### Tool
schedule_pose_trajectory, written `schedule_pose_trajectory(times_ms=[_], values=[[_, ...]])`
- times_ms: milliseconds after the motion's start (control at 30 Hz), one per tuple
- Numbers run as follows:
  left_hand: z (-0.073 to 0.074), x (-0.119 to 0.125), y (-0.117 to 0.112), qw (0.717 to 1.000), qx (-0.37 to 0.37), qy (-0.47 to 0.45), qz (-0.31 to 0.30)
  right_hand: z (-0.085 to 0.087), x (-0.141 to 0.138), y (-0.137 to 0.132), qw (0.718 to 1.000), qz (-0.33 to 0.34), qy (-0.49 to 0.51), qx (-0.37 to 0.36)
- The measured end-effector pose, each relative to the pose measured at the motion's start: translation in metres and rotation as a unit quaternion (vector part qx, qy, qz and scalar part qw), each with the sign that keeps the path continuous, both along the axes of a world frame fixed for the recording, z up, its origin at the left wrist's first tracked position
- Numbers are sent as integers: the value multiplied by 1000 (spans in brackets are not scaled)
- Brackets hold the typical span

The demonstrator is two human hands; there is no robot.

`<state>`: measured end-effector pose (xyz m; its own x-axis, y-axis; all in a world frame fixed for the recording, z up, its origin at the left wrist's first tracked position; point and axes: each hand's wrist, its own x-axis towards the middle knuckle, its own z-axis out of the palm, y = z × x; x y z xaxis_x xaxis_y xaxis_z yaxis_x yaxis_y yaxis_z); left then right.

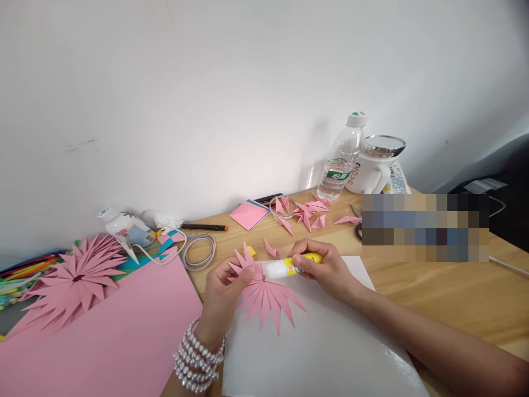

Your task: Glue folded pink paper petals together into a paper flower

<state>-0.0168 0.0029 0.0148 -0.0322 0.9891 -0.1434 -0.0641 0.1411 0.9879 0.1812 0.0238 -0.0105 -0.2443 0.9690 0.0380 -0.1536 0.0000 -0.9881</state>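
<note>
My left hand [229, 289] grips a pink folded-paper fan [268, 303] of pointed pieces at its upper left, thumb on top. In my right hand [320, 264] is a yellow and white glue stick [287, 267], held sideways with its white end touching or just over the fan near its centre. Both hands are above a white sheet [322, 342]. Just beyond the fan lie a loose pink folded piece [270, 248] and a small yellow cap [250, 252], partly behind the paper points.
At the left a finished-looking pink paper wheel [76, 278] rests by a large pink sheet [107, 331]. Several folded pieces [306, 214], square papers [249, 214], a cable [199, 252] and a marker [204, 227] lie behind. A water bottle [341, 160] and mug [370, 171] stand at the wall.
</note>
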Motion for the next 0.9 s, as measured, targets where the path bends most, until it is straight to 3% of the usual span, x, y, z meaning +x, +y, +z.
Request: schedule_pose_trajectory(times_ms=[100,267,400,533,767,900], values=[[2,1,-1,1000,-3,-24,-2,-4,-1,2,999,-35,-19,-10],[-6,3,0,999,-4,26,23,-3,-1,0,999,-4,-31,24],[-9,0,2,999,-34,14,25,-1,10,12,996,-62,11,70],[-4,-4,4,998,-47,-16,33,-5,20,26,982,-85,-105,129],[-3,-1,3,998,-41,-20,37,-36,12,29,867,-103,-388,295],[-5,1,2,999,-35,-9,1,-34,5,24,795,-125,-478,352]])
